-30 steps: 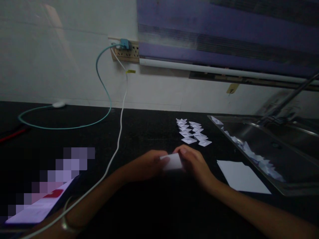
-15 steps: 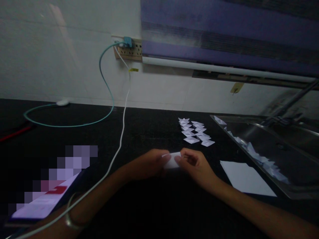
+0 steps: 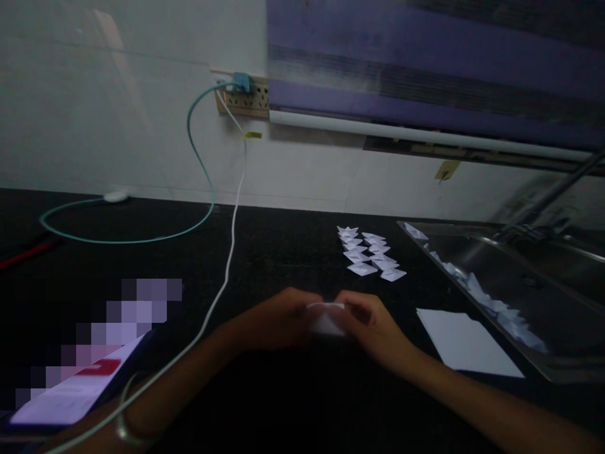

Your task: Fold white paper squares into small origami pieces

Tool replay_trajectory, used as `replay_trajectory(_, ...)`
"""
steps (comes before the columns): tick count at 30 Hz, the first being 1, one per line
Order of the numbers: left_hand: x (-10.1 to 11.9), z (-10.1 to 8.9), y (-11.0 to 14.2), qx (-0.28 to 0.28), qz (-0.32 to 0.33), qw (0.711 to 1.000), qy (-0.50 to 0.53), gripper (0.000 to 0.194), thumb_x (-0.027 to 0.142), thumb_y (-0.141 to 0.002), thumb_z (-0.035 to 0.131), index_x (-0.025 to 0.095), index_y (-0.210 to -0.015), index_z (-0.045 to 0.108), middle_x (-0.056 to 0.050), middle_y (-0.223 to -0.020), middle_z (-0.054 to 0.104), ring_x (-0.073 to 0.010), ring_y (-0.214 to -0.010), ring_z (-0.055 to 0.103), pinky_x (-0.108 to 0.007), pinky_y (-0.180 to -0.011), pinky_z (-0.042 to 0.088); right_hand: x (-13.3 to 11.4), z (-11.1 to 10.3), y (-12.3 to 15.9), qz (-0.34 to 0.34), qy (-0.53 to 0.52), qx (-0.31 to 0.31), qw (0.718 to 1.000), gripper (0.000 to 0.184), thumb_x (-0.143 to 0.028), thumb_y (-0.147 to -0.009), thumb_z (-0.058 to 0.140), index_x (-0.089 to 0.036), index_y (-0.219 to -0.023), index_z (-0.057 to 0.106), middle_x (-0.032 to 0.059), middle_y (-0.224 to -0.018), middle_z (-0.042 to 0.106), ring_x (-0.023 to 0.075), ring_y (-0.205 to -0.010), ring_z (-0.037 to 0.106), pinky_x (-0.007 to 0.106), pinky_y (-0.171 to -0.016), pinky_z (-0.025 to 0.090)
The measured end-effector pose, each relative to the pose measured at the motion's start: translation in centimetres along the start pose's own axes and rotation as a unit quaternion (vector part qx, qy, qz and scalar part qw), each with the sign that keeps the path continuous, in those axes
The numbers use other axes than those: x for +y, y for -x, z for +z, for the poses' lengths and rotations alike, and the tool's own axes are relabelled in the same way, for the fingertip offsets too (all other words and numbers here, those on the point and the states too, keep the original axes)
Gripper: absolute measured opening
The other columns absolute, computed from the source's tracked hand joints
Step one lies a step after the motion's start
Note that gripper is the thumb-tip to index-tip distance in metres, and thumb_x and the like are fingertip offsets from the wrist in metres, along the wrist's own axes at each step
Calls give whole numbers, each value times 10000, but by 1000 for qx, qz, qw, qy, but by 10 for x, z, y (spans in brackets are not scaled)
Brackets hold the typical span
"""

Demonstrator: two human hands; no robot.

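Observation:
A small folded piece of white paper [image 3: 327, 323] is held between my two hands above the dark countertop. My left hand [image 3: 286, 318] grips its left side, and my right hand [image 3: 366, 321] pinches the right side. Both sets of fingertips are dim and partly blurred. Beyond the hands, several folded paper boats [image 3: 362, 268] lie in two columns on the counter. To the right of my right hand rests a stack of white paper sheets [image 3: 467, 340].
More folded white paper pieces [image 3: 496, 306] line the left edge of a metal sink [image 3: 567, 302]. A white cable [image 3: 231, 252] crosses over my left forearm. At left lie a lit screen [image 3: 70, 394] and a teal cable [image 3: 127, 242]. A socket strip [image 3: 255, 101] is on the wall.
Both hands have come slightly nearer to me with the paper, and its upper edge now looks bowed. The paper boats and the sheet stack keep their places.

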State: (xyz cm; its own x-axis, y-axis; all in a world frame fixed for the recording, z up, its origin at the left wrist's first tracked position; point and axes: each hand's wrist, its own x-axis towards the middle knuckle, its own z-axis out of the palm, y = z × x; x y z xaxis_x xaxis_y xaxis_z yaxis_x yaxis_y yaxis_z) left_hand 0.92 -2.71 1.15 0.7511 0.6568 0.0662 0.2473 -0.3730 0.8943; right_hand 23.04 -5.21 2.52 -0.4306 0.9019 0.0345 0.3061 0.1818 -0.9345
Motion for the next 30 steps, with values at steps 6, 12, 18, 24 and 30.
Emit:
replay_trajectory(6, 2, -1, 2, -35, 20, 999, 1, 439, 482, -1034, 435, 137, -826, 610, 2, -679, 615, -81, -569, 559, -175, -528, 417, 0, 0, 3, -45, 52, -37, 997, 430, -500, -974, 547, -159, -733, 649, -15, -632, 550, 95, -575, 487, 221, -520, 351)
replay_trajectory(12, 11, -3, 2, 4, -10, 999, 34, 498, 532, -1010, 461, 142, -723, 580, 21, -609, 567, -75, -537, 517, -180, -518, 391, 0, -2, 4, 13, 25, -31, 999, 450, -544, -949, 566, -165, -733, 680, -6, -585, 600, 98, -507, 529, 207, -451, 328)
replay_trajectory(18, 14, -5, 2, 10, -46, 996, 80, 513, 561, -985, 490, 143, -703, 587, 20, -591, 568, -77, -521, 502, -190, -508, 375, -4, -2, 3, 13, -22, -25, 999, 417, -505, -939, 600, -167, -707, 674, -13, -559, 606, 87, -489, 527, 193, -448, 333)
replay_trajectory(24, 12, -6, 3, 1, -53, 994, 94, 570, 586, -988, 451, 147, -634, 535, 38, -537, 487, -64, -461, 425, -195, -462, 320, -6, 0, 1, 9, -52, -17, 998, 385, -467, -901, 668, -166, -661, 658, -25, -554, 585, 82, -492, 525, 192, -458, 343)
replay_trajectory(30, 13, -3, 1, -7, -28, 999, 47, 479, 516, -1022, 418, 150, -745, 555, 43, -602, 494, -64, -491, 416, -190, -469, 320, -7, -1, -1, 12, -55, 15, 998, 399, -500, -883, 678, -162, -671, 666, -21, -544, 583, 89, -492, 520, 200, -467, 354)
